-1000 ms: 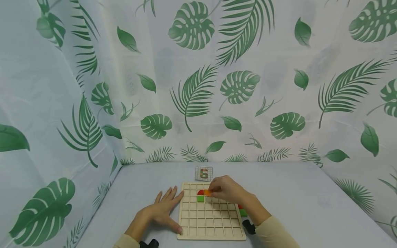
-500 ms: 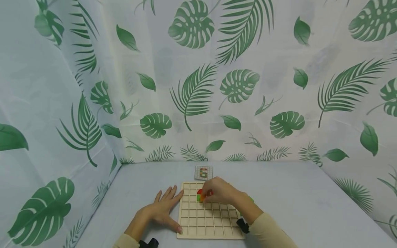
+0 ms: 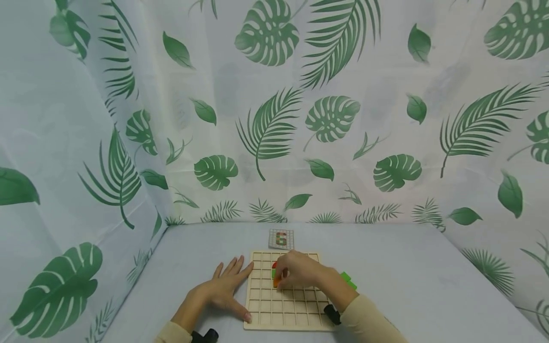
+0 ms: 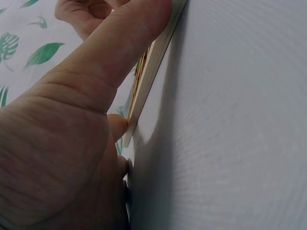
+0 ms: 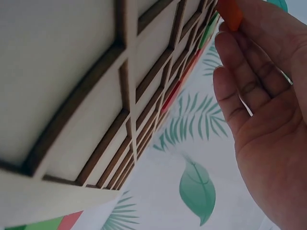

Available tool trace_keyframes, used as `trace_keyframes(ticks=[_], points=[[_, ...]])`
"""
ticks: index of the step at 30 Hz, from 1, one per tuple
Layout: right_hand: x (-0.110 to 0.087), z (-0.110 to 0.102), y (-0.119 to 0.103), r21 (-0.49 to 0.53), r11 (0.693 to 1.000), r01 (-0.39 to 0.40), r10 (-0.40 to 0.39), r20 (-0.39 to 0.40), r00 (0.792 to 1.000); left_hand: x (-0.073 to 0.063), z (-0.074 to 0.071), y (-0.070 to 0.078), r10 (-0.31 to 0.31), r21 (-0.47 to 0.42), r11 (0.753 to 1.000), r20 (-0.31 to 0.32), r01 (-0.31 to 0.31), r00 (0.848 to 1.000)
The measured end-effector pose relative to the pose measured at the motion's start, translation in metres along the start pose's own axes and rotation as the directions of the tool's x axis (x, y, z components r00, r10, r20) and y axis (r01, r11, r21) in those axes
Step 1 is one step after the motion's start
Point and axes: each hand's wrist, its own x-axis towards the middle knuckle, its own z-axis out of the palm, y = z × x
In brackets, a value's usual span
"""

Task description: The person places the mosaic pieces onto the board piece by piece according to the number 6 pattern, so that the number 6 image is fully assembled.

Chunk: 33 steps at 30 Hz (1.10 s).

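A square wooden board (image 3: 291, 320) with a raised grid lies flat on the table. My right hand (image 3: 301, 270) is over its upper middle and pinches an orange tile (image 5: 230, 14) between thumb and fingertips. In the head view the orange tile (image 3: 276, 283) shows just below a green tile (image 3: 273, 274), with a red tile (image 3: 274, 264) above that; the hand covers part of them. More red and orange tiles line the grid in the right wrist view. My left hand (image 3: 223, 291) lies with fingers spread, its thumb and index fingertips touching the board's left edge.
Beyond the board lies a small card (image 3: 281, 239) with a coloured figure 6 on a grid. Loose green pieces (image 3: 348, 280) sit beside the board's right edge, partly behind the right forearm. Leaf-printed cloth (image 3: 274, 119) walls the table at the back and sides.
My right hand has brought the orange tile left and nearer, from beside the red tile to below the green one. The left hand stays put.
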Motion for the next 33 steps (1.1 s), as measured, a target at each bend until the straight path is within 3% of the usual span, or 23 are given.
trace_keyframes(ticks=[7,33], points=[[-0.0026,0.0031,-0.0035,0.034,0.998,-0.051,0.049,0.036,0.998,-0.0032,0.0044,0.0022,0.019,-0.011,1.0,0.004,-0.019,1.0],[0.0045,0.0018,-0.004,-0.036,0.999,0.013,-0.012,0.016,1.0,-0.0019,-0.0003,0.0011,0.008,-0.014,1.0,-0.001,-0.008,1.0]])
